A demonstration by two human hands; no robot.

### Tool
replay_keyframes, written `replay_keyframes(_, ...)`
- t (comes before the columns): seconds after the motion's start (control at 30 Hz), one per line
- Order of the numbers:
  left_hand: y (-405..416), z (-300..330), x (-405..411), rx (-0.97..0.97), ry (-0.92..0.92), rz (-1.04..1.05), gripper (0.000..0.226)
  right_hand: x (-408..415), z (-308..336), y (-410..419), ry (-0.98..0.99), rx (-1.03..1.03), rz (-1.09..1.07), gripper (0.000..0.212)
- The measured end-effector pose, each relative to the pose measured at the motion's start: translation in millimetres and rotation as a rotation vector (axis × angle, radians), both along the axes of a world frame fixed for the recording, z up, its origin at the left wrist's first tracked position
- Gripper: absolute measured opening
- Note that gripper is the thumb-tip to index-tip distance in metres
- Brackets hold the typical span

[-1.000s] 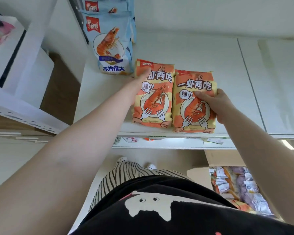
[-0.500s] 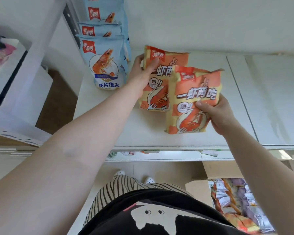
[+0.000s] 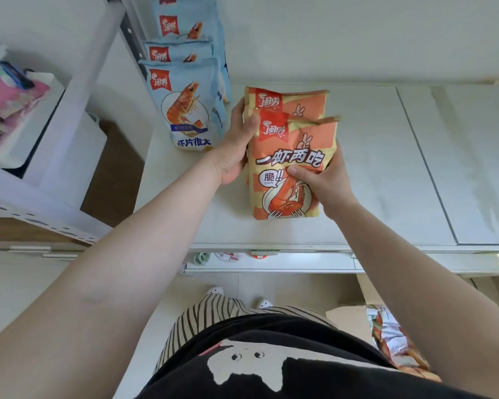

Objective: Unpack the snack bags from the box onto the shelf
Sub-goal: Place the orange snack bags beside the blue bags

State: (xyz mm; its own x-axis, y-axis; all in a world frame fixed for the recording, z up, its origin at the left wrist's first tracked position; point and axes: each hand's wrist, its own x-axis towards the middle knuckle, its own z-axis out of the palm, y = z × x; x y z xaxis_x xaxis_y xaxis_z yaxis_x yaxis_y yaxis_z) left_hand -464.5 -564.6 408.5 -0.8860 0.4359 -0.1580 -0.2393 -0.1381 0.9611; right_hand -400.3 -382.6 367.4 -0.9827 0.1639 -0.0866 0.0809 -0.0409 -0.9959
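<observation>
Both hands grip orange shrimp-print snack bags: left hand the rear bag, right hand the front bag, upright near the white shelf front edge; cardboard box holds more packets.

shelf: front snack bag stands directly before rear snack bag, overlapping it | left hand on the pair's left edge, right hand on the front bag's right side | row of prawn-cracker bags left of the pair, running back | box on floor, lower right, bags inside
</observation>
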Motion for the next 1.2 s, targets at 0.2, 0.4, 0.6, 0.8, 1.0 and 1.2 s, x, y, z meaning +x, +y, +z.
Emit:
replay_keyframes(0.2, -4, -2, -13, -0.217, 0.17, -0.076, 0.128, -7, -2, 10, 0.08, 0.067, 0.012, 0.099)
replay_keyframes(0.4, -3, -13, -9, -0.33, 0.217, -0.115, 0.113, -2, -20, 24, -0.036, 0.128, 0.258, 0.102)
replay_keyframes(0.6, -2, 20, -17, -0.395, 0.494, -0.044, 0.098, -11, -24, 27, -0.027, 0.175, 0.193, 0.101)
replay_keyframes(0.8, 15, 47, -25, -0.81, 0.824, -0.186, 0.025, -12, -22, 21, 0.012, 0.192, 0.178, 0.12)
replay_keyframes(1.0, 22, 38, -30, -0.764, 0.77, -0.08, 0.01, -12, -23, 21, 0.034, 0.217, 0.169, 0.12)
replay_keyframes(1.2, 28, 45, -25, -0.565, 0.508, -0.116, 0.019, -12, -26, 25, 0.052, 0.245, 0.14, 0.113)
